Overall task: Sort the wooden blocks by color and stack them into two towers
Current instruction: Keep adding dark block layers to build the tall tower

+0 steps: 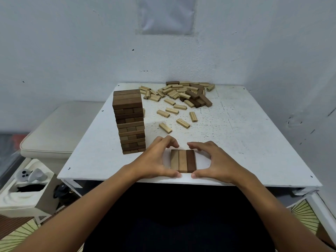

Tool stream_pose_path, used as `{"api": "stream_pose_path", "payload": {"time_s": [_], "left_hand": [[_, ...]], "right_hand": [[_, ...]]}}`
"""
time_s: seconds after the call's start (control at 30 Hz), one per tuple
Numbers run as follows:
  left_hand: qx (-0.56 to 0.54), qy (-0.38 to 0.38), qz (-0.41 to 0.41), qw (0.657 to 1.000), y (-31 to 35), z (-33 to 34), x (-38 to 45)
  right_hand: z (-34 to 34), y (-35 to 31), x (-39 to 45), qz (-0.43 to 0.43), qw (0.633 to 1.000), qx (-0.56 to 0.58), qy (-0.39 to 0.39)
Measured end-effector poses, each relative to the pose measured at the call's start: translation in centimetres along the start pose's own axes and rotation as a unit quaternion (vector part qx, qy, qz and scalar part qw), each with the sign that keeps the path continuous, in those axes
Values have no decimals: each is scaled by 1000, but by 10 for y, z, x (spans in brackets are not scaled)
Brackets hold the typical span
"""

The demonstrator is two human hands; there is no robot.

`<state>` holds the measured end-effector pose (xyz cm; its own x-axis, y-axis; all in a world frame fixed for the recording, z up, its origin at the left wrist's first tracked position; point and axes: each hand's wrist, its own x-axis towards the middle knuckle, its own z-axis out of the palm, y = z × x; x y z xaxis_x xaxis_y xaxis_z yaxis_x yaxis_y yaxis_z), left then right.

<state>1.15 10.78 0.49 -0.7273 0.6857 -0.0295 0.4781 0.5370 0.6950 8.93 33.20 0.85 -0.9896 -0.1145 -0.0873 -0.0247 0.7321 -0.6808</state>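
Observation:
Three brown blocks (183, 160) lie side by side as one flat row near the front edge of the white table (245, 142). My left hand (156, 159) and my right hand (212, 160) cup this row from either side, thumbs at its near end and curled fingertips at its far end. A tall tower of brown blocks (130, 122) stands just left of my left hand. A loose pile of light blocks mixed with a few brown ones (183, 94) lies at the back. Several single light blocks (183, 123) are scattered between the pile and my hands.
White walls close off the back and the right side of the table. A cream cushioned seat (60, 128) sits lower on the left. Below it stands a white box (21, 195) with a grey controller (31, 174) on top.

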Motion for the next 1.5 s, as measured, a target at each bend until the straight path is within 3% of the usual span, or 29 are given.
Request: {"api": "stream_pose_path", "payload": {"time_s": [1.0, 1.5], "left_hand": [[-78, 42, 18, 996, 10, 2, -3], [-38, 185, 103, 977, 82, -87, -40]], "right_hand": [[9, -4, 8, -55, 998, 13, 25], [-64, -104, 5, -204, 976, 27, 72]]}}
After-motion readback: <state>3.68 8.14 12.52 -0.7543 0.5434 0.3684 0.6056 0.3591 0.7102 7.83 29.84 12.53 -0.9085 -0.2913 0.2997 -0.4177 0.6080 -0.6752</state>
